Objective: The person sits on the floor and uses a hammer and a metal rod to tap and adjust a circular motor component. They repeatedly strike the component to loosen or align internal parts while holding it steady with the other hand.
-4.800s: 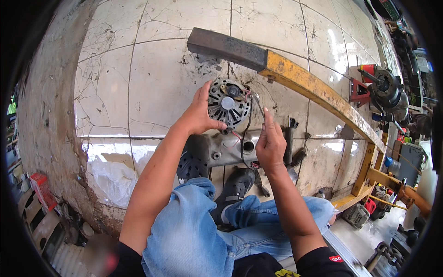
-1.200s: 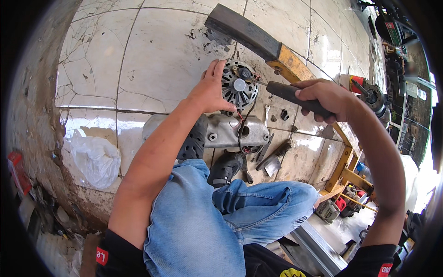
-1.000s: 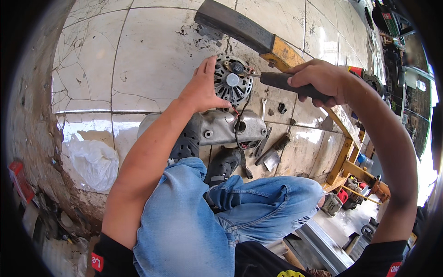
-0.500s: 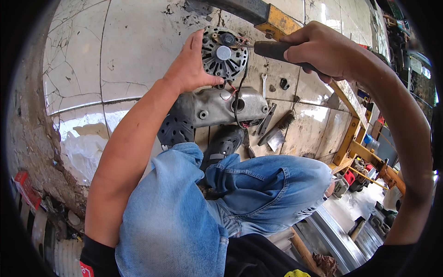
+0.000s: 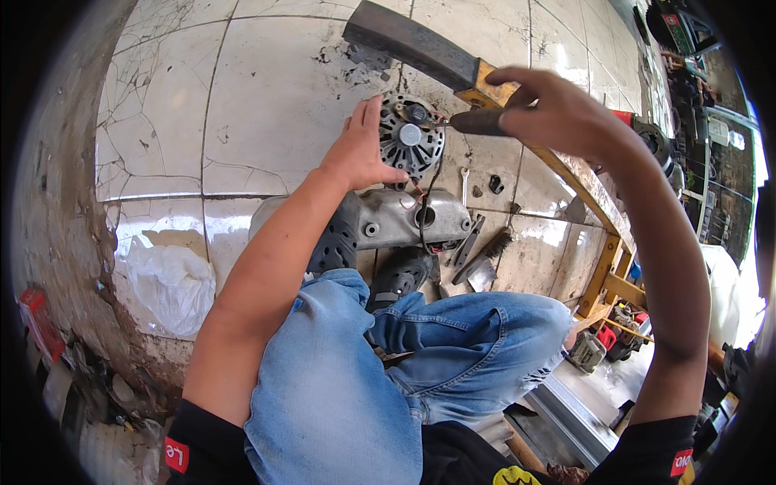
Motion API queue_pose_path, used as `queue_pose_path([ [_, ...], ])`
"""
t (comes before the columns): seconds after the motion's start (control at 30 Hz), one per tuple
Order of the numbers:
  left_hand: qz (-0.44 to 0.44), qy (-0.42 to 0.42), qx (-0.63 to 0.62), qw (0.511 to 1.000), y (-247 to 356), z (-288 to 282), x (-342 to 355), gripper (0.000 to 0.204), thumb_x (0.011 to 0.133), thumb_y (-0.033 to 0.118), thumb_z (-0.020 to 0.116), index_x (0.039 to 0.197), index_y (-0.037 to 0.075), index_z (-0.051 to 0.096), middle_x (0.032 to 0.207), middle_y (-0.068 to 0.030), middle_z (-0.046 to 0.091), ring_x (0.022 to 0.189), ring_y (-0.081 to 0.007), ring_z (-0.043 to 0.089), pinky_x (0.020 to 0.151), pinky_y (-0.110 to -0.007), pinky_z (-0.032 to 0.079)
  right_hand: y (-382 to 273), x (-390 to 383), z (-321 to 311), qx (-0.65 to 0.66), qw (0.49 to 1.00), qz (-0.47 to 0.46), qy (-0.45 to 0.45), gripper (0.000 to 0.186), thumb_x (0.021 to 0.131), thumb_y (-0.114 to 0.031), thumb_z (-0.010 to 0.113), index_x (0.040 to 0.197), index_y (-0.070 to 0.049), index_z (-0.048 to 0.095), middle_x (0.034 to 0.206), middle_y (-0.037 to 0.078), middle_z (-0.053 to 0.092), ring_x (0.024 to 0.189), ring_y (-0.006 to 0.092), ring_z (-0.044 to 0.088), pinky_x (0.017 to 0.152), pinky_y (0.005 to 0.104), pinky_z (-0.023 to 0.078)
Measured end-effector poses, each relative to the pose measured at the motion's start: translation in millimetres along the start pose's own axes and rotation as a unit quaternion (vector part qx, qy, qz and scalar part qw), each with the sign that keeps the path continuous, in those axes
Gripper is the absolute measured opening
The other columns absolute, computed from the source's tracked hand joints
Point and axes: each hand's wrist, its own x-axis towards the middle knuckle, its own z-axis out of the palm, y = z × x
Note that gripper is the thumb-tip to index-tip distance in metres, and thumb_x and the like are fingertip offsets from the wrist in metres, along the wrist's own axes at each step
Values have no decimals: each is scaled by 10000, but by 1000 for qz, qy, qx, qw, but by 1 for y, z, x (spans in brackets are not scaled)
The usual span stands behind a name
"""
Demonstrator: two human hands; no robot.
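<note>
The alternator (image 5: 410, 135) looks dull metal, the tiles (image 5: 275, 89) glossy, the jeans (image 5: 335, 380) matt denim.

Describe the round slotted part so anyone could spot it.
Find the big yellow beam. Below its dark end in the picture, above the long grey cover, the left hand holds the round slotted part. Its radial slots and silver hub set it apart from both.

Two bare hands (image 5: 356, 155), one round, slotted grey metal housing (image 5: 414, 155), one long grey metal cover (image 5: 394, 212), one silver wrench (image 5: 465, 187) and two black perforated shoes (image 5: 401, 275) are seen.
</note>
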Motion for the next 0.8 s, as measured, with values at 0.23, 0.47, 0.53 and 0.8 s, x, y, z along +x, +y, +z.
queue_pose_path([
  [0.23, 25, 23, -10, 999, -7, 2, 0, 1364, 574, 383, 964, 1575, 73, 91, 1589, -262, 222, 1436, -464, 325, 1187, -452, 371, -15, -5, 1, 206, 965, 162, -22, 526, 892, -405, 687, 1214, 11, 671, 847, 116, 667, 592, 116, 600, 381, 230, 376],
  [0.47, 17, -14, -68, 997, -2, -2, 10, 1370, 548, 347, 983, 1584, 127, 114, 1549, -273, 297, 1421, -441, 375, 1177, -458, 383, -4, 13, -7, 142, 975, 148, -85, 446, 851, -329, 713, 1149, 3, 718, 688, 74, 600, 459, 77, 457, 375, 246, 274],
  [0.53, 17, -10, -62, 998, -4, -2, 10, 1363, 548, 344, 983, 1582, 124, 123, 1549, -270, 297, 1424, -430, 374, 1180, -457, 380, -3, 5, 7, 143, 982, 111, -50, 514, 825, -273, 725, 1269, -16, 682, 689, 59, 611, 499, 62, 515, 396, 217, 307],
  [0.8, 26, 17, -60, 998, -9, 1, 7, 1334, 540, 326, 991, 1564, 77, 173, 1519, -254, 351, 1416, -386, 377, 1195, -426, 326, 12, -5, 10, 65, 996, 68, 1, 521, 803, -208, 730, 1293, -37, 679, 822, 108, 699, 752, 183, 666, 738, 310, 523],
])
